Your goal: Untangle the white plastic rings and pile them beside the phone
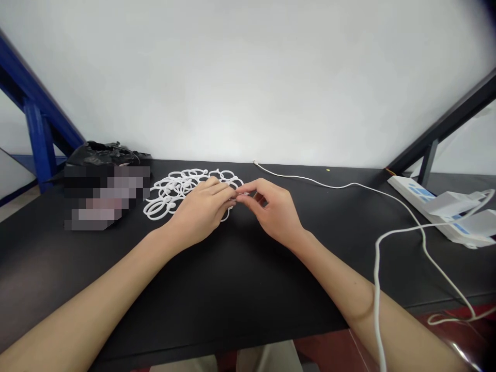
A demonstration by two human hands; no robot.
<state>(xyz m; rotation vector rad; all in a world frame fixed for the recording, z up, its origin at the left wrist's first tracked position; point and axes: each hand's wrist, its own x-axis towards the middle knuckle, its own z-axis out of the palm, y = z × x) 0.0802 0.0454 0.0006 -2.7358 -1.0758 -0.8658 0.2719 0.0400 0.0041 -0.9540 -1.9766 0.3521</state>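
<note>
A pile of several white plastic rings (174, 191) lies on the black table (240, 279), toward the back left of centre. My left hand (203, 212) rests at the pile's right edge, palm down, fingers closed in a pinch on one white ring. My right hand (271, 209) meets it fingertip to fingertip, thumb and forefinger pinched on the same ring (237, 195). Most of that ring is hidden by my fingers.
A black plastic bag (104, 155) sits at the back left above a blurred patch. A white cable (387, 248) runs across the table's right side and over my right forearm. A white power strip (437, 206) with plugs lies at the far right. Blue frame at left.
</note>
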